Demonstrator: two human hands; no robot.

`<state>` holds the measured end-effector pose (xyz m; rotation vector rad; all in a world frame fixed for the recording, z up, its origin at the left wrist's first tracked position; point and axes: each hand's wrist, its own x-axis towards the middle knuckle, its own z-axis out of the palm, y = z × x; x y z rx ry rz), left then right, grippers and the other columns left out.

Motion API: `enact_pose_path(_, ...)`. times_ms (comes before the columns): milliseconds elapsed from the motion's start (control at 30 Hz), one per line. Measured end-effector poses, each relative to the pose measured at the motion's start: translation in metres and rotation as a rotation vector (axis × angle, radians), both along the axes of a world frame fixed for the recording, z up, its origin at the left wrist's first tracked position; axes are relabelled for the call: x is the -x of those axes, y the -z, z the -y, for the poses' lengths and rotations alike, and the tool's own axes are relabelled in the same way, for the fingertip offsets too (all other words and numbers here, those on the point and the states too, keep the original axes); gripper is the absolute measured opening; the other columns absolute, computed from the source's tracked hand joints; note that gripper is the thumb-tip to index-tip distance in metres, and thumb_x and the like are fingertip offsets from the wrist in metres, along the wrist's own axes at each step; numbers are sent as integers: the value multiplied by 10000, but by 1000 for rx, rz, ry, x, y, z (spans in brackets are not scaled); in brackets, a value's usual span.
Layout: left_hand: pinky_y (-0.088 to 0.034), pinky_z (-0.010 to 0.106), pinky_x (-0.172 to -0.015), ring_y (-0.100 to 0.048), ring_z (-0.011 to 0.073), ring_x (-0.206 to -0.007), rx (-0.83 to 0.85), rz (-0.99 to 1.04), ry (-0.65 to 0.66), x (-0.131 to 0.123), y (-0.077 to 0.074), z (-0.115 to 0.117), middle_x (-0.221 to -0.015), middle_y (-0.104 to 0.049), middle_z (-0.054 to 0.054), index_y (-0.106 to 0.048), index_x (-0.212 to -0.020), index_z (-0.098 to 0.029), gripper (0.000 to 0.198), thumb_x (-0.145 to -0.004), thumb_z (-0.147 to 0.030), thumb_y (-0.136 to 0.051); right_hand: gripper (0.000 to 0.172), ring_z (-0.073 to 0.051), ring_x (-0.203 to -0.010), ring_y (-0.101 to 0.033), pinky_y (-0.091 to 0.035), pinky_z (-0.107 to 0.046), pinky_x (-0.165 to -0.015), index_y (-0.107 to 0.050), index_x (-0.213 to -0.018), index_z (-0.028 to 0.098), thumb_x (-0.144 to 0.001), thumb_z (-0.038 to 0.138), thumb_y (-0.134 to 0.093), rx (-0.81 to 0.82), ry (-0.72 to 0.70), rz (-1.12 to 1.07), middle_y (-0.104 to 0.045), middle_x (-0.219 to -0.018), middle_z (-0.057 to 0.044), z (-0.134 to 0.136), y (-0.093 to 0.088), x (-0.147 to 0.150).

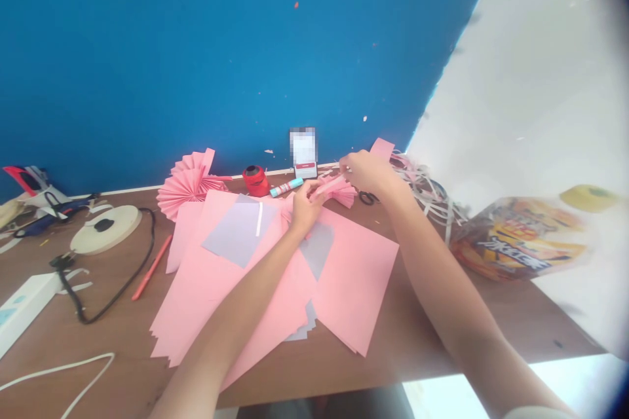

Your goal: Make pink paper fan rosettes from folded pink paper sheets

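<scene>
My left hand [303, 208] and my right hand [366, 171] are both closed on a folded pink paper strip [330, 186] held between them, above a pleated pink fan piece [341, 195]. Below my arms lie several pink paper sheets [354, 281] with grey sheets [236, 230] among them. A finished pink pleated fan [189, 184] lies at the back left. A glue stick [286, 187] and a red tape roll [255, 181] rest by the wall.
A brown table [108, 340] stands against a blue wall. On the left are a white tape roll [105, 228], a black cable [118, 288], an orange pen [152, 267] and a white power strip [24, 304]. Scissors [367, 198], paper strips [432, 196] and a snack bag [521, 239] lie at right.
</scene>
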<state>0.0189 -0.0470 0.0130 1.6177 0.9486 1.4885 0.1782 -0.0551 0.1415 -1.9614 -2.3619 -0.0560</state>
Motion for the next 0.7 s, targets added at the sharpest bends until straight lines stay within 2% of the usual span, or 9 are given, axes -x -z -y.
enact_pose_path(100, -476, 347, -938, -636, 214, -1073, 24, 13, 46, -1, 2, -1, -1146, -682, 100, -623, -1042, -182, 264, -793, -255, -671, 270, -253, -887, -642, -397, -294, -675, -697, -957, 199, -852, 105, -466, -14, -53, 17, -688, -953, -125, -1, 1, 3)
enact_pose_path(167, -464, 346, -949, -627, 219, -1093, 20, -45, 24, -2, 1, 1, -1168, -678, 96, -637, -1072, -194, 296, -801, -303, -681, 266, -247, -887, -640, -398, -296, -686, -700, -962, 210, -864, 132, -465, 7, -95, 27, -687, -970, -119, -1, 3, 6)
enact_pose_path(233, -464, 339, -914, -641, 221, -1023, 4, -150, -20, -2, 0, 3, -1092, -700, 81, -664, -1050, -202, 289, -817, -374, -670, 269, -239, -883, -639, -395, -293, -687, -700, -970, 211, -859, 133, -468, 22, -124, 40, -685, -980, -116, -2, 4, 9)
enact_pose_path(333, -469, 326, -808, -646, 204, -840, -38, -310, -56, -1, 0, 6, -900, -710, 57, -685, -968, -201, 282, -895, -440, -552, 282, -233, -870, -637, -386, -286, -666, -701, -976, 217, -857, 128, -461, 21, -152, 51, -685, -975, -109, -2, 6, 12)
enact_pose_path(400, -467, 318, -776, -641, 197, -810, -79, -377, -68, 0, 0, 7, -877, -706, 51, -675, -977, -205, 310, -945, -425, -458, 278, -231, -861, -635, -377, -281, -649, -702, -975, 231, -860, 140, -465, 24, -163, 51, -686, -971, -98, -2, 6, 14)
enact_pose_path(567, -456, 346, -869, -632, 224, -999, -238, -505, -148, 0, 2, 4, -1070, -697, 88, -626, -1084, -192, 282, -976, -321, -399, 196, -223, -806, -633, -348, -270, -611, -701, -895, 222, -836, 185, -517, 55, -192, 74, -690, -915, -90, -1, 5, 15)
enact_pose_path(700, -446, 376, -836, -632, 246, -923, -312, -667, -181, -2, 3, 4, -964, -694, 111, -632, -1036, -163, 292, -975, -322, -394, 178, -220, -769, -628, -350, -279, -629, -703, -851, 206, -806, 173, -534, 91, -211, 133, -689, -860, -96, -1, 6, 17)
